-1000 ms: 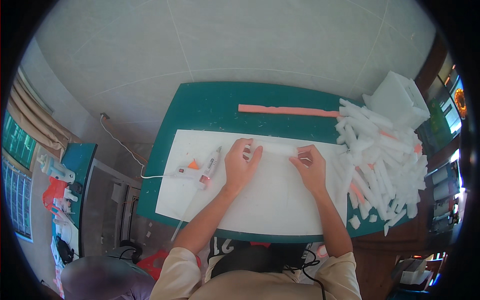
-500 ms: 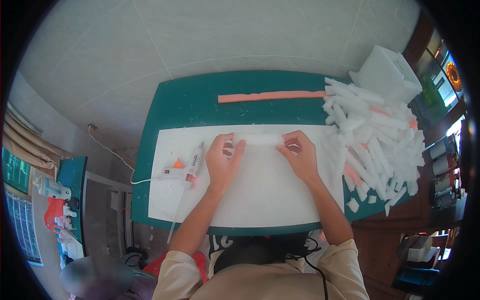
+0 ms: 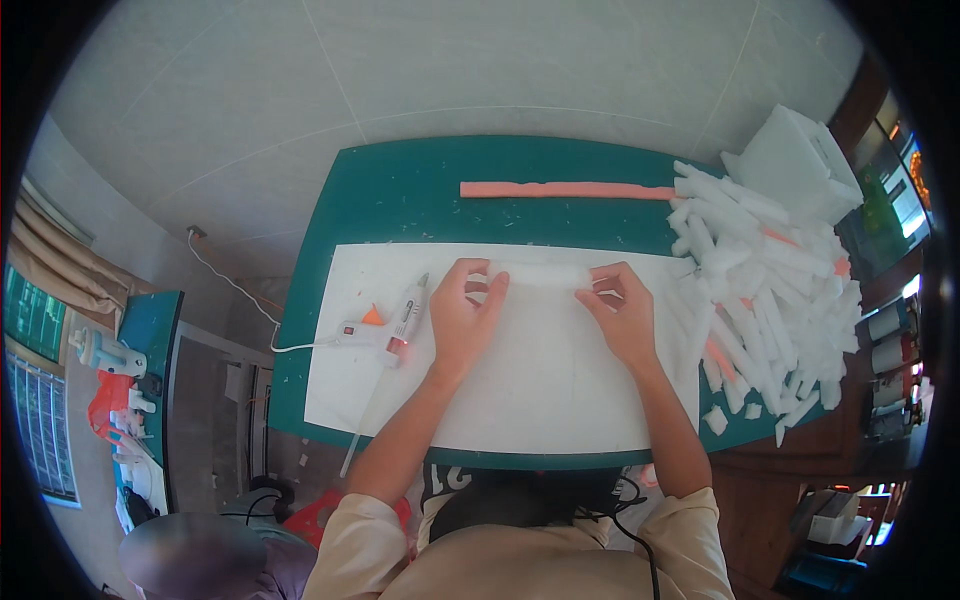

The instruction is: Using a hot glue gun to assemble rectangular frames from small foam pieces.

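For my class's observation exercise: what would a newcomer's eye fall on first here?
Probably the mostly white heap on the right of the green table. Next, the pink strip near its far edge, then the white stick held between left hand and right hand, mid-picture.

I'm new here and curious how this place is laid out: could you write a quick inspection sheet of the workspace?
Surface: green table under a white sheet.
Handled: white foam piece, lying crosswise between both hands.
Clutter: foam pile at right, white with some pink; pink strip behind the sheet; glue gun at left.
Hands: left hand and right hand grip opposite ends.
Cables: white cord joins glue gun and wall.
Surroundings: curtain at left; another person, lower left.
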